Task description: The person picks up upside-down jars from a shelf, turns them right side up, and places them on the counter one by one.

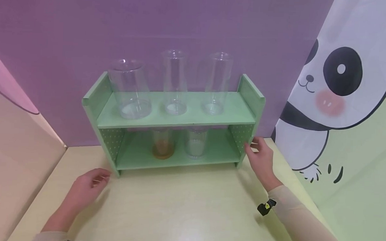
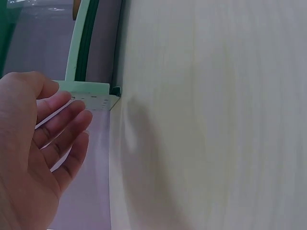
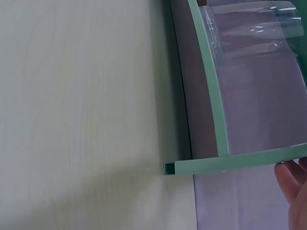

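Note:
A light green two-tier shelf [image 1: 177,124] stands on the table against the purple wall. Its upper board carries a wide clear jar [image 1: 130,86] at left and two taller clear vessels, a middle one [image 1: 175,82] and a right one [image 1: 218,84]. On the lower board are a cup with an orange-brown base [image 1: 163,146] and a clear cup [image 1: 196,145]. My left hand [image 1: 90,186], fingers loosely bent and holding nothing, is beside the shelf's lower left corner. Fingertips of my right hand [image 1: 261,158] are right at the outer face of the right side panel [image 3: 249,159].
The pale wooden table [image 1: 177,201] extends in front of the shelf. A wall with a panda picture [image 1: 334,86] rises close on the right, and a pink and cream wall [image 1: 14,128] on the left. A dark wrist device [image 1: 266,207] sits on the right sleeve.

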Available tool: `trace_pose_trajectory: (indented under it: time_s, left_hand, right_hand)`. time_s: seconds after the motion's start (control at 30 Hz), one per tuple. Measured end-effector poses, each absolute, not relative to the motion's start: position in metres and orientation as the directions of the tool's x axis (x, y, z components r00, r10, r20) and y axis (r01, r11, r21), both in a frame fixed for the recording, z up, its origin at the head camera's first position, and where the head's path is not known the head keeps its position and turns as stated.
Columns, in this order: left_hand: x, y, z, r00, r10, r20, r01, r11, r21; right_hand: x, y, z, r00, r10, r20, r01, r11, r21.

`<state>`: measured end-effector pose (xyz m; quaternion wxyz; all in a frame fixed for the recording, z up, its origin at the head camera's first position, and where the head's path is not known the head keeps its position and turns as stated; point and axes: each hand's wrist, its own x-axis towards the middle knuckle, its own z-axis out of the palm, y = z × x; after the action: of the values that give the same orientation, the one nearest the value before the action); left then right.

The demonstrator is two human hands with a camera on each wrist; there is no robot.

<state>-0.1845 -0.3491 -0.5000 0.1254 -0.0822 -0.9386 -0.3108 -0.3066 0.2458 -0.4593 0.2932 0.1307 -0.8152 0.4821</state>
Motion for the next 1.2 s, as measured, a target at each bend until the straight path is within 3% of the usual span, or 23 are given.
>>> trace_pose_trajectory:
  time_s: [0.37,0.73,0.9,1.2]
  left_hand:
    - [-0.183,-0.322,-0.501,-0.965,0.125,0.231,0.246,0.736,0.631]
    - [-0.207,-0.266,-0.496,-0.906,0.129,0.404,0.384,0.651,0.655]
    - [-0.228,-0.247,-0.486,-0.911,0.058,0.409,0.347,0.645,0.681]
    - [-0.265,-0.228,-0.479,-0.960,0.057,0.275,0.242,0.665,0.707]
  right_hand:
    - [-0.314,0.240,-0.462,-0.734,0.096,0.672,-0.547,0.504,-0.669]
    - [-0.312,0.238,-0.464,-0.724,0.119,0.679,-0.517,0.558,-0.649]
    - [-0.312,0.237,-0.464,-0.730,0.119,0.673,-0.506,0.568,-0.649]
    - [-0.311,0.237,-0.463,-0.746,0.115,0.656,-0.494,0.565,-0.661]
